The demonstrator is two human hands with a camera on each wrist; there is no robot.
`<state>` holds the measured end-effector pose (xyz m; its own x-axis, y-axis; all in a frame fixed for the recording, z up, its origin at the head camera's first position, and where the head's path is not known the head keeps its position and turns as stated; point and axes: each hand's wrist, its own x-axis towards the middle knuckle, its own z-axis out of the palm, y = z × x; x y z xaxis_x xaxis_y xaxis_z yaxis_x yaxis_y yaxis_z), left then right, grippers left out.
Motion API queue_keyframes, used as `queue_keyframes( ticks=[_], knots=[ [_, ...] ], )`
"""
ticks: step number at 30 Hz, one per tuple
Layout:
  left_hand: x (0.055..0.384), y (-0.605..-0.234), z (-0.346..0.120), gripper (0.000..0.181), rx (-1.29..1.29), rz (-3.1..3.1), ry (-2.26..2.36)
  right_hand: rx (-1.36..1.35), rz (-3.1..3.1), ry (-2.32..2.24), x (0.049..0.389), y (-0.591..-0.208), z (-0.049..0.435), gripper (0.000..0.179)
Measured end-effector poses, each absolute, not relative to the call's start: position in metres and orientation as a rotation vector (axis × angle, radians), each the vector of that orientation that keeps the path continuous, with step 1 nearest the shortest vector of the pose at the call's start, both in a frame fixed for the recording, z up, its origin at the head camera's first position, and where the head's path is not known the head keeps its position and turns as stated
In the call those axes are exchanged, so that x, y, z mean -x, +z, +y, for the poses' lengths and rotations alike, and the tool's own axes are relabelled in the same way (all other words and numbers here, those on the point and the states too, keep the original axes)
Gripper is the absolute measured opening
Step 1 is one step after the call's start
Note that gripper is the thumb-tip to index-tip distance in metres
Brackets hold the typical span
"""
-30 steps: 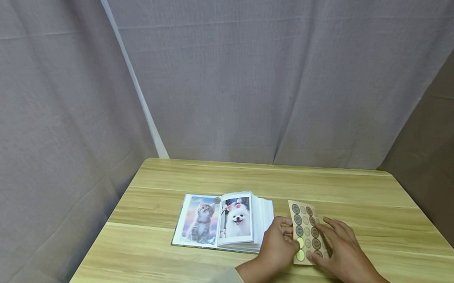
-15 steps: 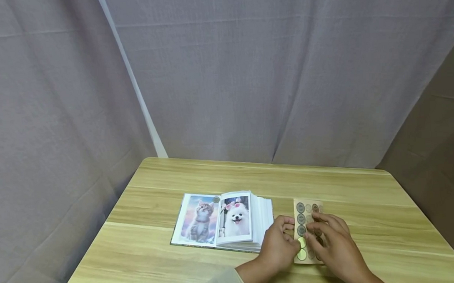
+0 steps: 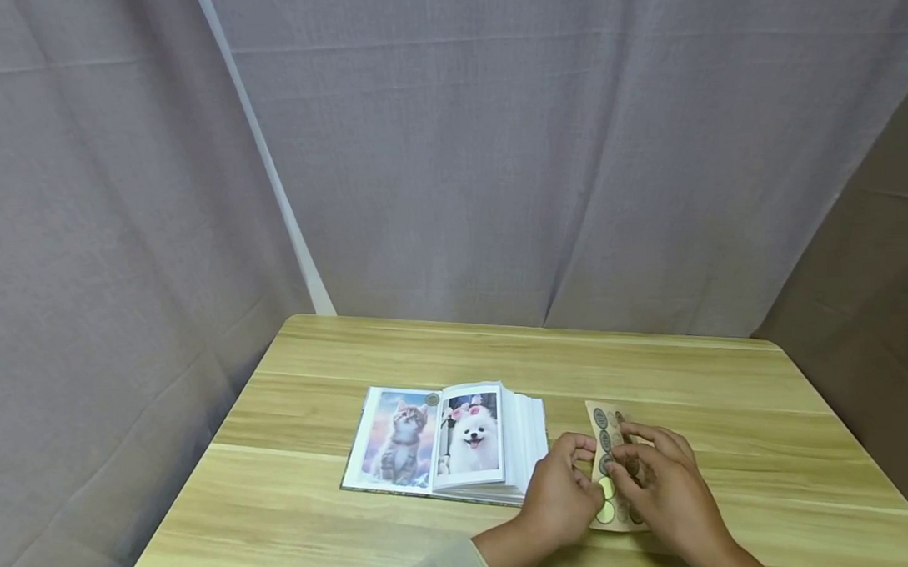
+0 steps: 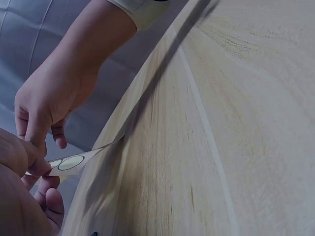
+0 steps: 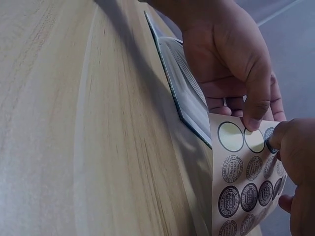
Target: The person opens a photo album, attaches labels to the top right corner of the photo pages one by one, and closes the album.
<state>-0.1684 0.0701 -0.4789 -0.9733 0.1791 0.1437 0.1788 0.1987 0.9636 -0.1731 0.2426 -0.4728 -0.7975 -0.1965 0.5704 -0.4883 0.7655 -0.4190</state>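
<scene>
My left hand (image 3: 559, 497) pinches the left edge of a tan sheet of round stickers (image 3: 600, 435), thumb on top beside two yellow bare circles (image 5: 230, 136). The sheet is tilted up and slightly bent, its printed side showing rows of dark and pale round labels. My right hand (image 3: 675, 493) reaches over it from the right, thumb and index fingertip pinching at the edge of a dark round sticker (image 5: 269, 139) just beyond the yellow circles. Part of that sticker is hidden by the fingers. In the left wrist view the sheet (image 4: 74, 164) shows nearly edge-on.
Left of the hands lies an open photo album (image 3: 533, 435) with a kitten photo (image 3: 403, 452) and a white dog photo (image 3: 475, 450). A round sticker (image 3: 433, 399) sits at the kitten photo's top right corner. Grey curtains (image 3: 450, 167) surround the wooden table (image 3: 296, 489).
My right hand has moved left across the sheet, from its right side to the left column, and its fingertips have come together at a dark sticker. The sheet has shifted slightly right and tilted.
</scene>
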Motion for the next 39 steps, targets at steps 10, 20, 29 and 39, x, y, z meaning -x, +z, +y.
queue_keyframes(
  ticks=[10,20,29,39],
  knots=[
    [0.1692,-0.4837,0.0707,0.05,-0.475,2.502,1.92,-0.49,-2.478,0.847,0.1738,-0.4714,0.243,0.016],
    [0.1689,-0.4835,0.0698,0.05,-0.505,2.485,1.915,-0.467,-2.461,0.842,0.1747,-0.472,0.2434,0.019],
    [0.1698,-0.4845,0.0693,0.055,-0.551,2.51,1.893,-0.473,-2.452,0.819,0.1746,-0.4729,0.2424,0.02],
    [0.1696,-0.484,0.0694,0.054,-0.523,2.508,1.834,-0.535,-2.359,0.808,0.1766,-0.474,0.2425,0.022]
  ],
)
